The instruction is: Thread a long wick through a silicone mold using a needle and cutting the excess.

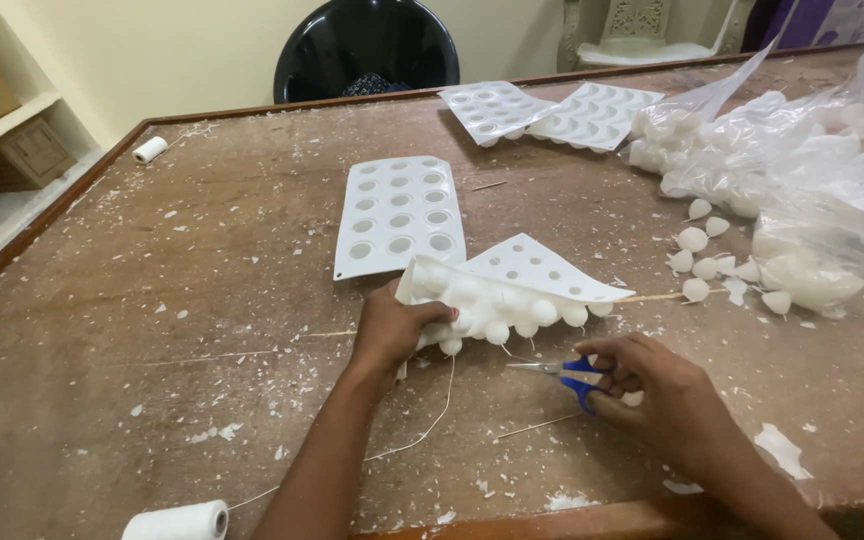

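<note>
The left hand [392, 335] grips the tilted white mould [497, 290] (wicks dangling underneath), while just right and nearer, the right hand [652, 385] holds blue scissors [567, 373] pointing left toward them.

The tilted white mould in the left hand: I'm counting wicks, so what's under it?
Under the tilted mould, rounded white cup bottoms bulge out, thin wicks trailing from them onto the table. The left hand covers the near corner; the far rows are hidden.
</note>
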